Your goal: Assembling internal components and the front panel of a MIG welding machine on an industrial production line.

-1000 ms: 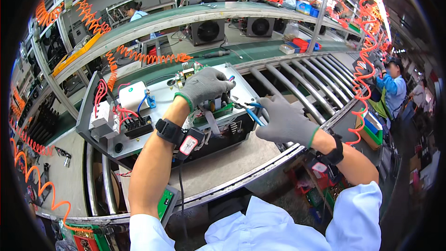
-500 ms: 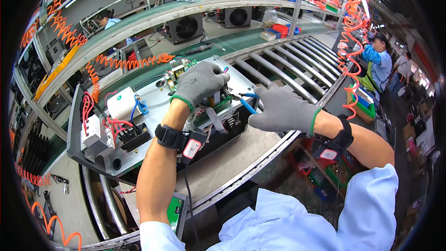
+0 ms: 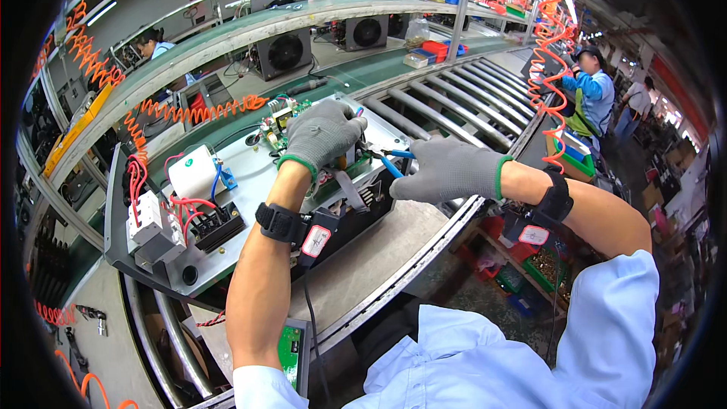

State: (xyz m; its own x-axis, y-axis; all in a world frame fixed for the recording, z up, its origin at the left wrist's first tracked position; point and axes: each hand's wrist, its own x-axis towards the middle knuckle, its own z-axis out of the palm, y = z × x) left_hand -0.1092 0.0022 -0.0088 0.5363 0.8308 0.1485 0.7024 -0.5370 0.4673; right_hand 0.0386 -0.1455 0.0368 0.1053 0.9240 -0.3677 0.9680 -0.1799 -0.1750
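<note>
My right hand (image 3: 447,170), in a grey glove with a green cuff, is closed round blue-handled pliers (image 3: 391,166). Their metal jaws point left, close to the fingers of my left hand (image 3: 322,132). That hand, gloved alike, is bent over the far right part of a metal chassis (image 3: 235,248), its fingers pinched together. A small pink-and-blue bit (image 3: 359,111) shows at its fingertips; what it belongs to is hidden. Beneath the left hand lie a circuit board (image 3: 270,132) and a grey ribbon cable (image 3: 351,192). A white box-shaped part (image 3: 193,172) and red wires (image 3: 189,203) sit on the chassis's left.
The chassis rests on a conveyor line with metal rollers (image 3: 454,106) beyond it. Orange coiled hoses (image 3: 201,110) hang at left and right. Fan units (image 3: 284,53) stand at the back. Parts bins (image 3: 545,269) are below the right edge. A co-worker (image 3: 591,95) stands far right.
The whole view has slid a little to the left. Both hands stay at the same spot on the chassis, with the pliers still beside the left fingertips.
</note>
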